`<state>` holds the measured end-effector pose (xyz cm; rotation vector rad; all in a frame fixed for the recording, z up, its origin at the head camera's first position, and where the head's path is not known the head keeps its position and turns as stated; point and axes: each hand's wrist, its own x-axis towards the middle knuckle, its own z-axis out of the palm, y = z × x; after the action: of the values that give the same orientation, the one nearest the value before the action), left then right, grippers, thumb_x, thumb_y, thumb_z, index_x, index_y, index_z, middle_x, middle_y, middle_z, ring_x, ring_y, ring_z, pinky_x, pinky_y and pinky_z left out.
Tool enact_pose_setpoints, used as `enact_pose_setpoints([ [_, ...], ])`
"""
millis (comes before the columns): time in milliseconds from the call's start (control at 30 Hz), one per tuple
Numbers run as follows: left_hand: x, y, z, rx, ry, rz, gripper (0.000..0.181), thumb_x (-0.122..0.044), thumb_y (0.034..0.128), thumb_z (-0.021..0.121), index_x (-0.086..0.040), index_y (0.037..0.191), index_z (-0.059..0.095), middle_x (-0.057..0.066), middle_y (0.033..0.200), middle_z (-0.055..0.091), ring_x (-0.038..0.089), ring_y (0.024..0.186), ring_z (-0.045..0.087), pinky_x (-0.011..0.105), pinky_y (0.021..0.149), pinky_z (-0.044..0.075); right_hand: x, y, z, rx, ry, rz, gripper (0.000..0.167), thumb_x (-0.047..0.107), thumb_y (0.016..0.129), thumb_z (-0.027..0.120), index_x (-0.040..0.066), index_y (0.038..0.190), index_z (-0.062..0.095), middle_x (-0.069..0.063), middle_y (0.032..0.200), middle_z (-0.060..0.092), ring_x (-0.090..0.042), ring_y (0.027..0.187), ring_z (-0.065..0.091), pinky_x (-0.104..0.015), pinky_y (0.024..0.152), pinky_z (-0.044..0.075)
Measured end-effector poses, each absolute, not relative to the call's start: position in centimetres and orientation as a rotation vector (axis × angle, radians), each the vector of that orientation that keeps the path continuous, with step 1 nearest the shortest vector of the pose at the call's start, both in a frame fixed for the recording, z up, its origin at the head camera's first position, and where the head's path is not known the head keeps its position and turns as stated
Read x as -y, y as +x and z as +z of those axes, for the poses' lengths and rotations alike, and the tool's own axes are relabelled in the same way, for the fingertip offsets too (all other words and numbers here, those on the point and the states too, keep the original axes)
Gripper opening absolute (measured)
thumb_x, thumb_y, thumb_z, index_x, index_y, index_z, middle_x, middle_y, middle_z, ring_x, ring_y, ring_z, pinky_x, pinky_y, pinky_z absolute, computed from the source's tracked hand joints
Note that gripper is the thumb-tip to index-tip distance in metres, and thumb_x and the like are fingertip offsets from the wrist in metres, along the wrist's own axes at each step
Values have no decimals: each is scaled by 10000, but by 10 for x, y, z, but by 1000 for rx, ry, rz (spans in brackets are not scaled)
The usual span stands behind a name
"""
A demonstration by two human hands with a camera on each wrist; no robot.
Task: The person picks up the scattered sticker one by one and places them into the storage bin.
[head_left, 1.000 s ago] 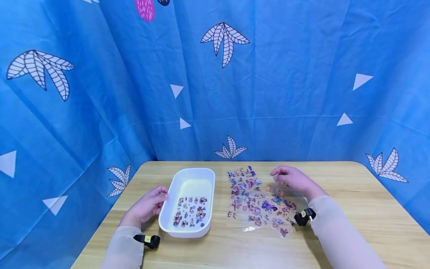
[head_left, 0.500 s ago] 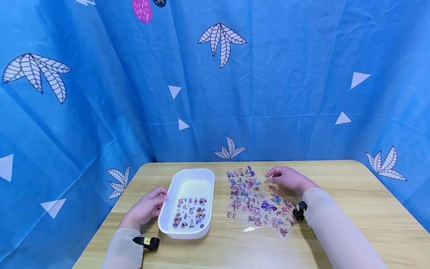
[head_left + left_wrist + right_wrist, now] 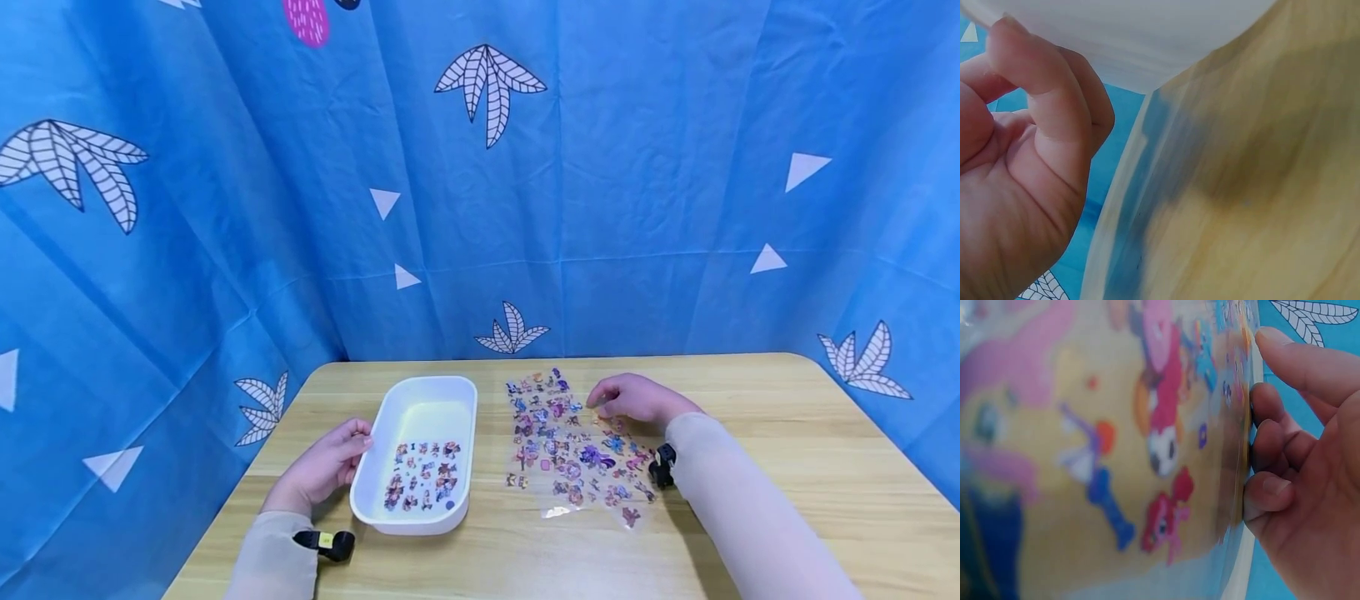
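My left hand point(image 3: 324, 467) grips the left rim of a white tray point(image 3: 471, 450), thumb at the rim; in the left wrist view the fingers point(image 3: 1054, 94) bend against the underside of the tray point(image 3: 1147, 37). A sheet of small colourful stickers point(image 3: 426, 475) lies in the tray's near half. To its right, overlapping clear sticker sheets point(image 3: 570, 450) lie on the table. My right hand point(image 3: 637, 398) is at their upper right edge. In the right wrist view that hand point(image 3: 1310, 456) has bent fingers beside the sheet edge point(image 3: 1210, 487); whether it pinches a sheet is unclear.
The wooden table point(image 3: 795, 433) reaches to a blue patterned curtain point(image 3: 637, 183) at the back and sides. Black wrist cameras are strapped at both sleeves.
My right hand has moved left and slightly down, onto the edge of the sticker sheets. My left hand still grips the tray, with no clear movement.
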<state>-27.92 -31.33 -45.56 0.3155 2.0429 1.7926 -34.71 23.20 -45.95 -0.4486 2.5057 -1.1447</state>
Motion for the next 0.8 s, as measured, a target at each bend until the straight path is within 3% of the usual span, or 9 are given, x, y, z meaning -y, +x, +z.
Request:
enact_pose_setpoints([
  [133, 314, -280, -456, -2037, 329, 1796, 274, -186, 1077, 490, 40, 1196, 390, 135, 982, 624, 165, 746, 604, 271, 617, 531, -231, -348, -458, -2494, -450, -1130, 217, 76, 952, 656, 128, 1158, 697, -53, 989, 654, -252, 794, 626, -437, 836, 483],
  [233, 314, -280, -456, -2045, 338, 1796, 281, -187, 1076, 492, 48, 1199, 397, 148, 991, 626, 173, 754, 609, 281, 625, 539, -229, -348, -456, -2522, -465, -1088, 237, 85, 941, 669, 151, 1168, 694, -37, 1010, 645, -241, 851, 607, -474, 877, 462],
  [500, 314, -280, -457, -2041, 329, 1798, 250, -181, 1077, 491, 27, 1185, 405, 136, 984, 630, 170, 746, 603, 277, 618, 530, -226, -348, -459, -2510, -480, -1090, 249, 25, 919, 664, 148, 1134, 685, -94, 879, 559, -262, 748, 546, -411, 711, 477],
  [800, 314, -281, -456, -2040, 328, 1793, 238, -179, 1079, 487, 19, 1185, 409, 139, 1000, 629, 178, 767, 607, 284, 634, 537, -224, -347, -459, -2523, -512, -1062, 182, 15, 932, 637, 126, 1071, 674, -92, 859, 571, -259, 736, 555, -412, 721, 463],
])
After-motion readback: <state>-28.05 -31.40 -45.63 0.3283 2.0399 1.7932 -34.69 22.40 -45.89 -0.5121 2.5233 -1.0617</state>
